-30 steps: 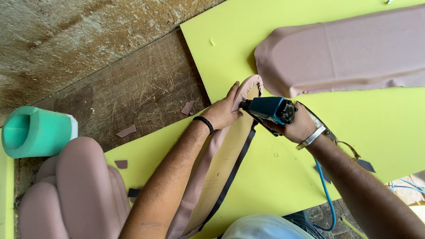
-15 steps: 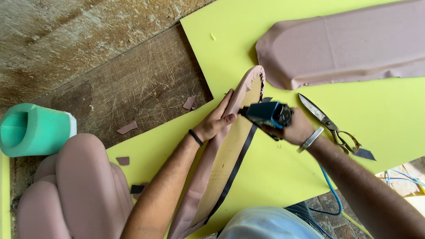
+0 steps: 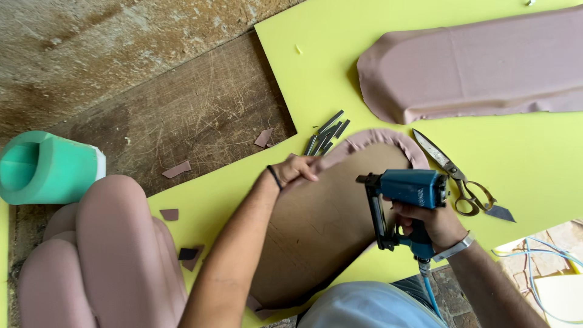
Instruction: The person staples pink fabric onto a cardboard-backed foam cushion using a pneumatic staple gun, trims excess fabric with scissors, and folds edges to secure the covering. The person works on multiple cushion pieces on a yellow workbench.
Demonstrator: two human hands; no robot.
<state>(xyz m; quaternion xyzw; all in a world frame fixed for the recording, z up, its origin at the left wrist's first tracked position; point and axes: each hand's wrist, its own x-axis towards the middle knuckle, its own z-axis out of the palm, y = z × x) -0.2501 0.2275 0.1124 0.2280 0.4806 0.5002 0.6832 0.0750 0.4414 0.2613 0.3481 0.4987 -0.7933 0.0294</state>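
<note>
Stapling step under way, by look of it. Left hand (image 3: 296, 169) pinches pink fabric edge (image 3: 376, 138) onto brown panel (image 3: 331, 212), mid yellow sheet (image 3: 534, 164). Right hand (image 3: 428, 222) fisted round blue staple gun (image 3: 404, 197), off fabric. Next: nose onto pulled edge, near fingers.

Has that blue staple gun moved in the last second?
Yes. The staple gun in the right hand has drawn back from the panel's rounded fabric edge, toward the person.

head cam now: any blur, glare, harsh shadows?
Head view: even daylight, no glare; soft shadow under the pink upholstered panel; left hand and right hand on the blue staple gun sharp; slight wide-angle bend at edges.
</note>
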